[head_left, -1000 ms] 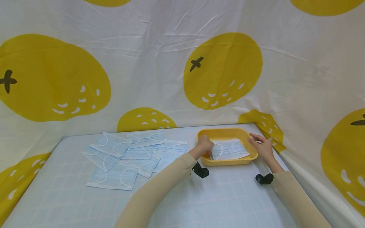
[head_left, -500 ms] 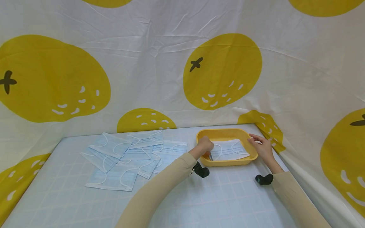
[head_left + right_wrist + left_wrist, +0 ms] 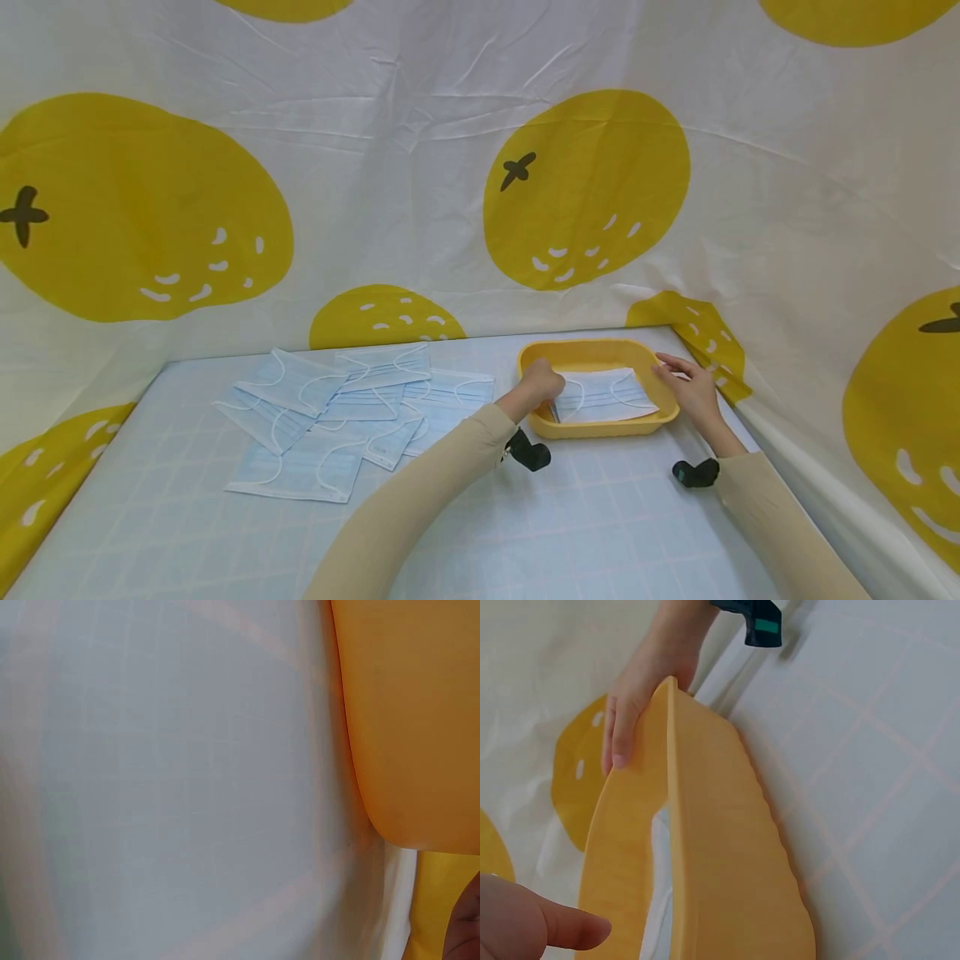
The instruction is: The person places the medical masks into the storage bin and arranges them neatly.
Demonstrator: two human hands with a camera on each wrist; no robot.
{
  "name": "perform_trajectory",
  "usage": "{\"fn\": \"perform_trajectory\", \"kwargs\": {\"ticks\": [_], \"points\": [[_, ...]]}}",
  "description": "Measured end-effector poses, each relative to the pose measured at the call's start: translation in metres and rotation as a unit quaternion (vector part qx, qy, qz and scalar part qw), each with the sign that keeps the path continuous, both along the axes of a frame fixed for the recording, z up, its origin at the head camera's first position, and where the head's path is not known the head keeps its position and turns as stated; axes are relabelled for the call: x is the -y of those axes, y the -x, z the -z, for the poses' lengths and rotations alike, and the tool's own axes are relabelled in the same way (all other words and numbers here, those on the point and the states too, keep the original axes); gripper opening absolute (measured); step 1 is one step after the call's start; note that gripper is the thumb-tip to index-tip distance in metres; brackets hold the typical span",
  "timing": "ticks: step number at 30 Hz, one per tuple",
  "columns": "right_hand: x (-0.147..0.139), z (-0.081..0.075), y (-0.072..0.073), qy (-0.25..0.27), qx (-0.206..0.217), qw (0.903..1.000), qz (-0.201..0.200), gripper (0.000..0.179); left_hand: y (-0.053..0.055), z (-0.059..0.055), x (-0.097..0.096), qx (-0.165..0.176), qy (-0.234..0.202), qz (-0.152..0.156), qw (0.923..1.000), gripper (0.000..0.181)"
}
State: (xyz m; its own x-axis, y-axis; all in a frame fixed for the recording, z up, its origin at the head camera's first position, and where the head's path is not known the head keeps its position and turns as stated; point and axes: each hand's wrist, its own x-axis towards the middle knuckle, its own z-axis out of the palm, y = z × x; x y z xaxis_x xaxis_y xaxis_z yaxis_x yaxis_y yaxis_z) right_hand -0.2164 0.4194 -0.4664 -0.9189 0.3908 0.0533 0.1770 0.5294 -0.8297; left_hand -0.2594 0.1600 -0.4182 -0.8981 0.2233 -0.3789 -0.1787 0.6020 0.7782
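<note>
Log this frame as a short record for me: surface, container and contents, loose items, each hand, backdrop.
Surface: table with a pale blue, grid-patterned covering
Container: yellow tray, near the table's far right corner
Contents: face mask lying flat, ear loops on top; any beneath cannot be told
Loose items: several overlapping masks left of the tray
Left hand: over the tray's left end, by the mask's edge; grip unclear
Right hand: at the tray's right rim, fingers extended
Backdrop: white cloth with yellow fruit print

Right hand [image 3: 643, 686] — at yellow tray [image 3: 724, 825]
</note>
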Motion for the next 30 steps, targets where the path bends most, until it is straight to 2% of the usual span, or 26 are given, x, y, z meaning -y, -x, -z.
{"fn": "perform_trajectory", "kwargs": {"ticks": [5,9,13,17,21,30], "points": [[-0.001,0.001,0.0,0.002,0.001,1.0,0.0,0.055,-0.005,-0.002,0.005,-0.008,-0.019,0.005,0.9998,0.046],[0.0,0.0,-0.001,0.003,0.002,1.0,0.0,0.056,-0.01,-0.007,0.009,-0.006,-0.05,-0.003,0.9987,0.051],[0.001,-0.001,-0.001,0.003,-0.002,1.0,0.004,0.055,-0.009,-0.009,0.012,-0.015,-0.088,-0.008,0.996,0.053],[0.001,-0.001,-0.001,0.008,0.001,0.9999,0.011,0.055,-0.006,-0.009,0.015,-0.035,-0.122,-0.003,0.9919,0.051],[0.003,-0.002,-0.002,0.001,0.004,1.0,0.006,0.055,-0.008,-0.009,0.022,-0.056,-0.149,-0.005,0.9872,0.047],[0.003,-0.005,-0.004,-0.003,0.009,1.0,0.001,0.054,-0.014,-0.008,0.038,-0.081,-0.212,-0.03,0.9734,0.043]]}}
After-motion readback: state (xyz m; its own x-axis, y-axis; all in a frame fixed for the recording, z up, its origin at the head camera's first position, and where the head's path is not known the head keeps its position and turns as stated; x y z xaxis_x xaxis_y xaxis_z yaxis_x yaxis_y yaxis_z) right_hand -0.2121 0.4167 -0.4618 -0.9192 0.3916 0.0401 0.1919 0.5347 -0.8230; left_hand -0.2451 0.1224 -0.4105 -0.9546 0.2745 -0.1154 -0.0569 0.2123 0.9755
